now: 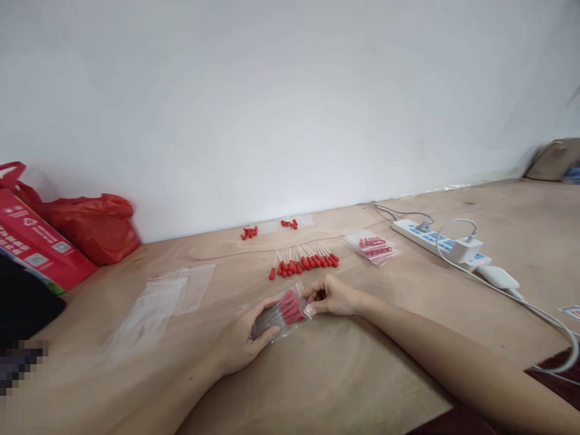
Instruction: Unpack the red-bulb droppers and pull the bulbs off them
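Between my hands is a clear zip bag (275, 319) with several red-bulbed droppers (292, 307) inside, their bulbs toward the bag's right end. My left hand (247, 338) grips the bag's left part between thumb and fingers. At the right end, my right hand (330, 296) pinches the bag's edge. Just beyond lies a fanned row of loose droppers (304, 263), red bulbs toward me and thin pale stems pointing away. To the right, filled zip bags (374, 246) are stacked. Flat, seemingly unfilled zip bags (167, 296) overlap on the left.
Small red rubber bulbs (249, 232) lie near the wall, beside more clear bags (303, 221). A white power strip (419, 234) with a plugged-in charger (466, 248) and cables runs along the right. A red plastic bag (97, 226) and a red printed bag (49, 248) stand far left.
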`<state>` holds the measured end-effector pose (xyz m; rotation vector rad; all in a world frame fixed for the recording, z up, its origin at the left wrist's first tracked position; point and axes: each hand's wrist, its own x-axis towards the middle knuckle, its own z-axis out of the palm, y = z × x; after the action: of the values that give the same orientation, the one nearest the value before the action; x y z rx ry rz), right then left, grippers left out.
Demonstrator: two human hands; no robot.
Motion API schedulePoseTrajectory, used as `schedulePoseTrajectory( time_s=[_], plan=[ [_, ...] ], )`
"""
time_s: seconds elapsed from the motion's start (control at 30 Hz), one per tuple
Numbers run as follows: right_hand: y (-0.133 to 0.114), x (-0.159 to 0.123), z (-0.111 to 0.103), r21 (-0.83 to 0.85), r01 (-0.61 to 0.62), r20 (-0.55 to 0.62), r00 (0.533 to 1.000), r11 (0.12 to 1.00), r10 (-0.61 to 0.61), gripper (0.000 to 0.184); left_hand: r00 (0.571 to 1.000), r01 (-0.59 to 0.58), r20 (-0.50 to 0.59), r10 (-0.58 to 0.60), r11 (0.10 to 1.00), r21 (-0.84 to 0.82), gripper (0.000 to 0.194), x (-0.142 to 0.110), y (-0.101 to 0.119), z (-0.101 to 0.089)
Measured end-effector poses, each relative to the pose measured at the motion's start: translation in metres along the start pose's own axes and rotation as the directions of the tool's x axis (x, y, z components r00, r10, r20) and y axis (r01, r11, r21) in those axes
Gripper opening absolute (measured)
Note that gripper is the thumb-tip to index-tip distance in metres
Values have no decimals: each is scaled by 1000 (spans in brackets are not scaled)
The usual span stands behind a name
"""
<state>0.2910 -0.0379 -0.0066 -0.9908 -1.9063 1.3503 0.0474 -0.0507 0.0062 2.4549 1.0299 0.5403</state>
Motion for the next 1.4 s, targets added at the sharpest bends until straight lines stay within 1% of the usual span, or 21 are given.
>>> schedulePoseTrajectory(
  time_s=[0.07, 0.13, 0.23, 0.3, 0.37, 0.43, 0.53, 0.63, 0.73, 0.8, 0.93, 1.03, 1.13, 1.17, 1.23, 1.3, 1.33, 1.4],
  plan=[
    [1, 1, 1, 7, 15, -10, 1000, 1000, -15, 45, 1000, 15, -1, -15, 1000, -17, 41, 0, 0, 0],
    [1, 3, 4, -37, 33, -48, 998, 999, -34, 44, 999, 32, 4, -32, 999, -31, 41, -1, 0, 0],
    [-2, 5, 10, -150, 51, -104, 992, 987, -67, 39, 999, 39, 0, -39, 999, -37, 42, -1, 1, -1],
    [-5, 5, 13, -239, 73, -119, 987, 968, -104, 34, 1000, 23, -3, -23, 999, -47, 41, 0, 1, -2],
    [-10, 5, 14, -325, 87, -122, 984, 942, -133, 30, 1000, 11, 4, -10, 998, -61, 41, 1, 2, -2],
    [-14, 5, 14, -366, 67, -99, 989, 928, -110, 29, 1000, 15, 13, -14, 997, -70, 40, 1, 2, -2],
    [-18, 6, 12, -373, 21, -59, 997, 928, -46, 30, 999, 41, 19, -40, 997, -68, 40, 1, 3, -2],
    [-18, 6, 12, -315, -1, -58, 998, 949, -18, 32, 998, 55, 17, -54, 996, -65, 41, 0, 3, -1],
    [-18, 6, 14, -247, 13, -3, 1000, 969, -14, 30, 998, 68, 11, -67, 996, -61, 42, -1, 3, -1],
    [-19, 5, 15, -272, 33, 27, 999, 962, -26, 28, 997, 74, 11, -74, 996, -55, 42, -1, 3, -1],
    [-19, 4, 15, -317, 40, -21, 999, 947, -49, 27, 998, 70, 9, -70, 996, -48, 39, -1, 2, -1],
    [-15, 6, 14, -261, 75, -39, 995, 962, -88, 30, 998, 65, 0, -65, 997, -37, 38, -1, 1, -1],
    [-9, 8, 11, -75, 81, -18, 996, 994, -82, 29, 998, 59, -2, -59, 998, -20, 38, -2, 0, 0],
    [-7, 9, 9, 2, 57, -4, 998, 998, -57, 27, 998, 57, -4, -57, 998, -18, 38, -2, -1, 0],
    [-6, 9, 5, 138, -31, 44, 999, 990, 25, 26, 998, 57, -6, -57, 998, -14, 38, -3, -3, 1],
    [-6, 8, 2, 224, -111, 98, 991, 968, 91, 29, 998, 60, -5, -60, 998, -3, 38, -3, -4, 1],
    [-7, 7, 2, 253, -123, 112, 989, 960, 97, 31, 998, 60, -4, -60, 998, 3, 38, -3, -5, 1],
    [-7, 6, 5, 286, -98, 97, 993, 953, 73, 33, 998, 58, -2, -58, 998, 11, 37, -2, -5, 1]
  ],
)
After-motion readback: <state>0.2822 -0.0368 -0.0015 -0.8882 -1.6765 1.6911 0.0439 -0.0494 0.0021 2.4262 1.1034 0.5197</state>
